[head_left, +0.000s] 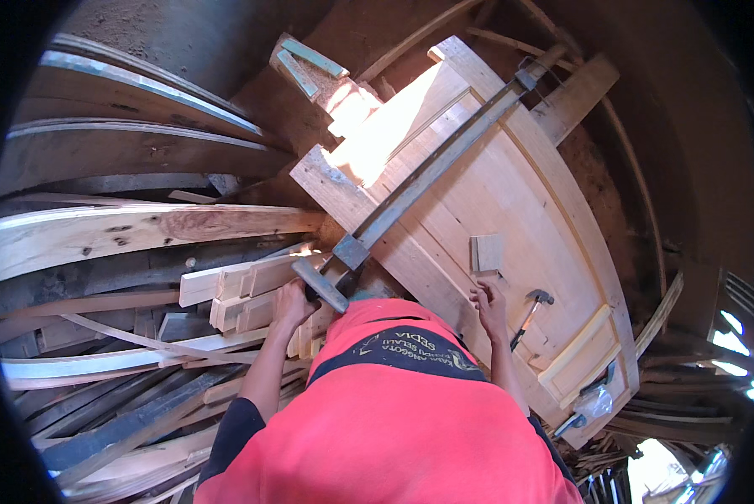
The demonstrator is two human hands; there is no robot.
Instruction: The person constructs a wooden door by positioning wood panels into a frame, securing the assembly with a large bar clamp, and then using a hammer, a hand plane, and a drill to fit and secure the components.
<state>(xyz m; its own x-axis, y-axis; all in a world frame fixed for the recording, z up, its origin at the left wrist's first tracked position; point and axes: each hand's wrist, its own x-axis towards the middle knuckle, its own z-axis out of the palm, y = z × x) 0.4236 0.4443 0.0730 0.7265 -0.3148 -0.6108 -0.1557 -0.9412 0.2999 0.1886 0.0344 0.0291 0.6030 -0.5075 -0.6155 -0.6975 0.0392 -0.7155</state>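
A wooden panel door (520, 202) lies in front of me, with a long metal bar clamp (444, 178) running across it. At the clamp's near end my left hand (293, 306) is closed around its handle. My right hand (489, 309) hovers at the door's near edge, fingers loosely apart with nothing in them. A small square wood block (487, 253) lies on the door just beyond the right hand. To that hand's right rests a hammer (531, 319) with a dark head.
Two wood strips (575, 343) and a clear plastic bag (593, 403) lie at the door's right end. Short cut boards (246, 286) are piled beside my left hand. Long planks (141, 231) fill the left side. A board (574, 99) juts out past the clamp's far end.
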